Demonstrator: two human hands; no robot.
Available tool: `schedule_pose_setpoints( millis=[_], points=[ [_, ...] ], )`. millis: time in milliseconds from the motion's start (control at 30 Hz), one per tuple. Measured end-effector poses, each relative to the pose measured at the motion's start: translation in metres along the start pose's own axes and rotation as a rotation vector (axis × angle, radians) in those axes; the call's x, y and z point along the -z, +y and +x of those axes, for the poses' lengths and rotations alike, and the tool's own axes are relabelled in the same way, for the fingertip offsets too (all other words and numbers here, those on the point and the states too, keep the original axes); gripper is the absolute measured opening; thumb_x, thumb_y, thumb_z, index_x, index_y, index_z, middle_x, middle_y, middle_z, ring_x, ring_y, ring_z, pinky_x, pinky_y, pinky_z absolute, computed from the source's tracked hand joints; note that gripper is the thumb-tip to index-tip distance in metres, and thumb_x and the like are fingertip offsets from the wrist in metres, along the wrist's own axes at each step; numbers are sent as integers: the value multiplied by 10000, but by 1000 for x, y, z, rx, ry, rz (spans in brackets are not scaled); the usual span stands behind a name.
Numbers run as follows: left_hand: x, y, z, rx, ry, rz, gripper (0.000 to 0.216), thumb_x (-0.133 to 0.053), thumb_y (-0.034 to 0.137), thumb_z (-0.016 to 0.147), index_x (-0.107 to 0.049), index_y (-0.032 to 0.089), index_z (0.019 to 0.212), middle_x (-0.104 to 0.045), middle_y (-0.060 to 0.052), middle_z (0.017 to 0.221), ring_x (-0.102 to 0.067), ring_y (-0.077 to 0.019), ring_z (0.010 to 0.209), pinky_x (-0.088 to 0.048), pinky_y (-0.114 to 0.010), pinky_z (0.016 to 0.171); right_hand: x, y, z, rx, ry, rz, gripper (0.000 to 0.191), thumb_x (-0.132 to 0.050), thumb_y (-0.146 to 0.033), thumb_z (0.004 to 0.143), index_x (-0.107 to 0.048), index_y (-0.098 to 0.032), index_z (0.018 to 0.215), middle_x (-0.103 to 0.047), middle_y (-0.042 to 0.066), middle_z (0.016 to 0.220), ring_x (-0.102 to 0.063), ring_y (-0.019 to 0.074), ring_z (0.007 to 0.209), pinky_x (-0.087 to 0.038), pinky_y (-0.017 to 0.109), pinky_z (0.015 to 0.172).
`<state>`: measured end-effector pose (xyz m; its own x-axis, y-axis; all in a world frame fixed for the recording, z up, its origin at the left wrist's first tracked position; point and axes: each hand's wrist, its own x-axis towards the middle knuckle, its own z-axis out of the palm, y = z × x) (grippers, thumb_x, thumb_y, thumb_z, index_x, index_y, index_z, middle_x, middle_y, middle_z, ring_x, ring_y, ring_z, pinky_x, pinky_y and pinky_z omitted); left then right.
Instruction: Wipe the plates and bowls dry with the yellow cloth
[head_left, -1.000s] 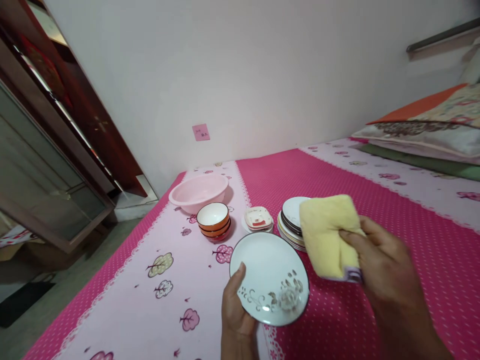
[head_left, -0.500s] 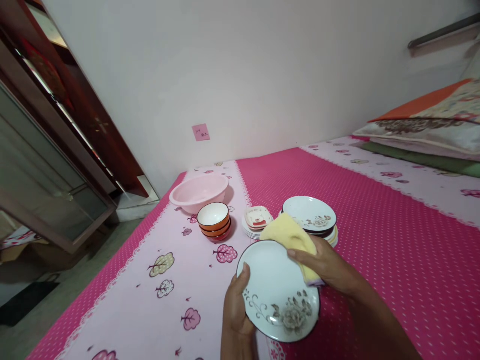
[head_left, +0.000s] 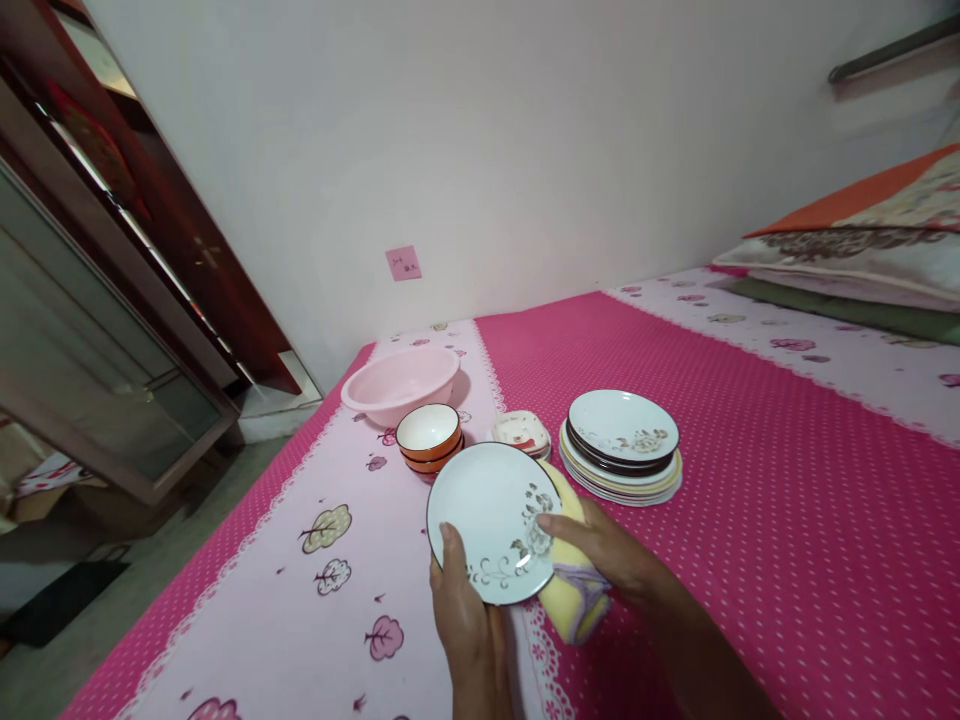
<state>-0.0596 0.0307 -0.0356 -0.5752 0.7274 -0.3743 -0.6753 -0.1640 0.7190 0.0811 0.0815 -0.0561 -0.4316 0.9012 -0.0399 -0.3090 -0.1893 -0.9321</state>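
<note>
A white plate [head_left: 487, 510] with a dark rim and a grey-brown flower print is held tilted above the bed. My left hand [head_left: 461, 600] grips its lower left edge, thumb on the face and fingers underneath. At the right edge my right hand [head_left: 604, 545] pinches the plate through a yellow cloth [head_left: 566, 605] with purple edging, its thumb on the printed flowers. Just behind the plate are a stack of orange bowls [head_left: 427, 432] and some small square dishes [head_left: 521, 430], both partly covered by it. To the right stands a stack of plates [head_left: 622, 425].
A pink basin [head_left: 401, 385] sits behind the bowls, near the wall [head_left: 525, 150]. The bedspread [head_left: 765, 520] is pink and white with tree prints. Pillows [head_left: 862, 240] are piled at the far right. On the left are a door [head_left: 202, 270] and a glass-panelled frame [head_left: 90, 330].
The plate has moved up and left and been turned, so its flowers now face right. My right hand and the cloth have shifted from the upper right to the right edge, uncovering the plate stack.
</note>
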Motion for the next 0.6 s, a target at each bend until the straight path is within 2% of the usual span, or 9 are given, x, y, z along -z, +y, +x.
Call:
schedule_pose_setpoints(
  millis=[133,267,333,467,600],
  points=[
    [0,-4,1,-42,-47,-6,558,-676,372,951,-549,154,1449,-762,-175,1223,-737,-326,1115,-643,-455,896,-4,8,2,-15,18,30,468,-794,-480,775,-718,-160,1108,-810,108,1003,-757,296,895,-585,467,875],
    [5,3,5,-3,-238,-25,556,-699,317,929,-563,153,1443,-768,-178,1198,-756,-314,1063,-622,-453,935,10,5,-1,-32,39,30,453,-778,-419,769,-711,-206,1163,-812,61,962,-753,277,869,-592,419,820],
    [8,11,7,32,-271,6,586,-727,271,904,-556,166,1455,-777,-170,1177,-771,-295,1016,-612,-438,950,18,3,-4,-51,34,14,456,-798,-387,734,-721,-210,1146,-810,45,906,-751,272,834,-594,406,793],
    [13,19,12,32,-207,108,600,-713,222,909,-530,174,1478,-792,-161,1125,-783,-268,957,-616,-414,926,22,1,-7,-65,2,4,434,-820,-397,701,-743,-182,1069,-815,64,911,-754,285,836,-593,418,806],
    [14,12,15,-75,-75,92,549,-652,290,952,-531,216,1482,-798,-130,1108,-782,-264,938,-636,-396,848,2,4,-6,-61,-56,73,496,-809,-440,745,-715,-173,1153,-814,102,995,-762,305,901,-589,446,848]
  ],
)
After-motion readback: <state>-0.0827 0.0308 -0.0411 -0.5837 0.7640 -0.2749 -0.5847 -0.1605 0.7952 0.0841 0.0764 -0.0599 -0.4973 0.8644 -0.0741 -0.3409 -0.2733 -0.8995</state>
